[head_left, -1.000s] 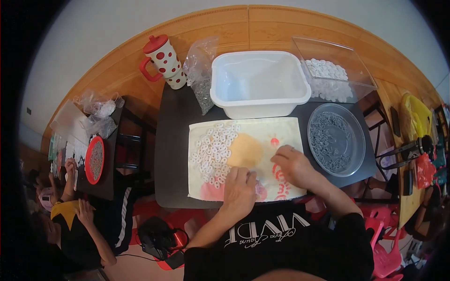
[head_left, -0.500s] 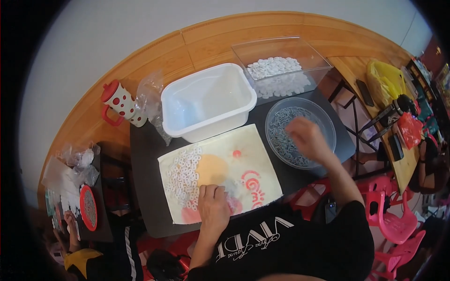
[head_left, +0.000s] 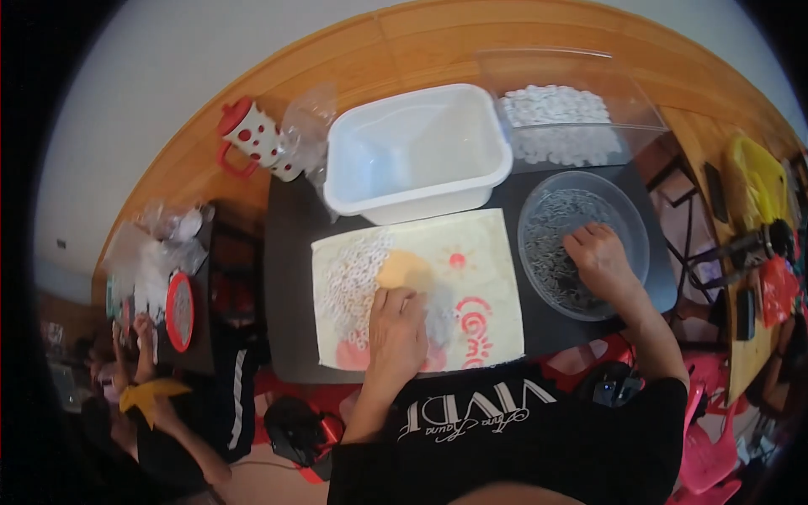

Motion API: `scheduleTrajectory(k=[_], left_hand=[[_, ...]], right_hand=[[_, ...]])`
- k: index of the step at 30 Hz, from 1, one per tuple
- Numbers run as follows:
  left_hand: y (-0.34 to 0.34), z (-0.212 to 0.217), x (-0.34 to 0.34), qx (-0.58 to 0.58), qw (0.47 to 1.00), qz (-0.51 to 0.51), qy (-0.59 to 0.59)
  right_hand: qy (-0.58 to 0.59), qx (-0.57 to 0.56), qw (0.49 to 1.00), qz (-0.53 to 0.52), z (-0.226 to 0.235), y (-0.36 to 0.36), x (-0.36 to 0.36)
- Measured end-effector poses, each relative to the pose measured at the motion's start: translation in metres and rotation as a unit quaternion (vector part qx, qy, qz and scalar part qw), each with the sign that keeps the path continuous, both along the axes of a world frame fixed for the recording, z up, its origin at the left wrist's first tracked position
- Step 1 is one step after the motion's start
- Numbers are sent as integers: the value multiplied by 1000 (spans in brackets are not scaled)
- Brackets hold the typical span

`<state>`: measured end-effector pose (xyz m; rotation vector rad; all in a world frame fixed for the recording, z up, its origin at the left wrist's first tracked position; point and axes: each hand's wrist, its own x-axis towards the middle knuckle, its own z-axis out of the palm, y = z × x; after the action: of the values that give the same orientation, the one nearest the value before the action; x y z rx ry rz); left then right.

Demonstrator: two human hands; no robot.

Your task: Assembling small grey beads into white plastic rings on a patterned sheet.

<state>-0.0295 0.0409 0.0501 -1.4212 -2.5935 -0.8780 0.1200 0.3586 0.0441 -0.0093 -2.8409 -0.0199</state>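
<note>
My left hand rests on a cream towel with printed pictures, its fingers curled down and closed. What it holds, if anything, is hidden. Beside its fingertips spreads a heap of small white pieces with holes; a greyish patch, perhaps a clear bag, lies at its right. My right hand dips into a round clear tub, thumb and fingers drawn together at a mass of thin grey metal pieces, like small nails or screws. Anything between those fingers is too small to make out.
Behind the towel stands a white plastic basin. A clear box of white discs is at the back right. A dotted tumbler and plastic bag stand back left. At far left a co-worker's hands are near a red tray.
My right hand has moved down to the metal pieces in the tub, its fingers closing there. My left hand stays on the towel. The whole view has shifted, so things sit farther right.
</note>
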Motion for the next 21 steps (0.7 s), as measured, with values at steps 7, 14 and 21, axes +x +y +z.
scheduleTrajectory(k=[7,14,21], left_hand=[[-1,4,-3,38,998,-11,-55],[10,-6,19,7,998,-51,-23],[6,-25,23,28,998,-58,-2]], right_hand=[[-21,-11,999,22,4,6,-9],[72,-191,979,-3,12,-5,-2],[143,-328,933,42,27,-61,3]])
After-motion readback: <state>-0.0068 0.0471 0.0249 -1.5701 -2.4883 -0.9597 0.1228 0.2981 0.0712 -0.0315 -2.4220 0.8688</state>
